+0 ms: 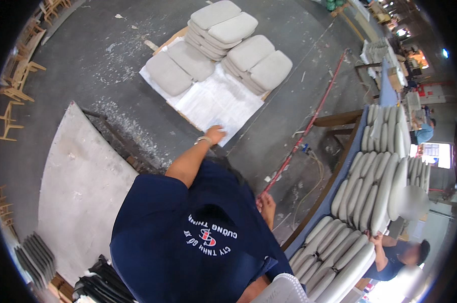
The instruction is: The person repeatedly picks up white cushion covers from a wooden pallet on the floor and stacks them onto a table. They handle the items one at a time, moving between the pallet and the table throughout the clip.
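Tugging the white sheet could topple the cushion stack at twelve o'clock. I cannot tell whether left hand or right hand grips.

Floor softly lit; right-hand opening glaring; edges bowed, black.

White sheet's near part open; cushion stacks block beyond.

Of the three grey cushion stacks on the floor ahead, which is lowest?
The left-hand stack: it appears only one layer high, while the far stack and the right-hand stack show several layers each.
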The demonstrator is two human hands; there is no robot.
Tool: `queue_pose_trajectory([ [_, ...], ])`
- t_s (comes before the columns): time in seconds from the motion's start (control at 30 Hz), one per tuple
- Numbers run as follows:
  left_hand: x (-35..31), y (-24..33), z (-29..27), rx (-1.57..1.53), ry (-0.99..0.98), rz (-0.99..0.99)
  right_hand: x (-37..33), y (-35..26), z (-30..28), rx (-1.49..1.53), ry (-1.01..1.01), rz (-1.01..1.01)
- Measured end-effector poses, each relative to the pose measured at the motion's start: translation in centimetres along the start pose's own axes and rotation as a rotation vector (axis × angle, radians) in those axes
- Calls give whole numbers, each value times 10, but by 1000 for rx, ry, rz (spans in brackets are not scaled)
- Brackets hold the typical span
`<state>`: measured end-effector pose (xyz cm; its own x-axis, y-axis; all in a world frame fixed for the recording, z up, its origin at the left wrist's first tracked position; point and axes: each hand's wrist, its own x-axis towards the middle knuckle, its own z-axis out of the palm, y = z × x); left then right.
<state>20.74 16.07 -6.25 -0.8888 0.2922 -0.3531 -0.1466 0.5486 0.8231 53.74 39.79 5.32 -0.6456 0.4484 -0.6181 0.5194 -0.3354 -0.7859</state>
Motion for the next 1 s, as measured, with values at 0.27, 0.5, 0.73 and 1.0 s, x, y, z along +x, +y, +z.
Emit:
queue_pose_trajectory([
  [0.27, -110, -143, -123, -276, 164, -869, 151, 47, -12, 7, -191, 111],
  [0.5, -69, -151, -196, -393, 373, -963, 269, -94, 93, -315, -60, 214],
  [0.73, 150, -217, -301, 3, 267, -646, 306, -164, 266, -129, 52, -62],
  [1.0, 282, -222, -354, -398, 61, -844, 347, -109, 456, -237, 56, 436],
])
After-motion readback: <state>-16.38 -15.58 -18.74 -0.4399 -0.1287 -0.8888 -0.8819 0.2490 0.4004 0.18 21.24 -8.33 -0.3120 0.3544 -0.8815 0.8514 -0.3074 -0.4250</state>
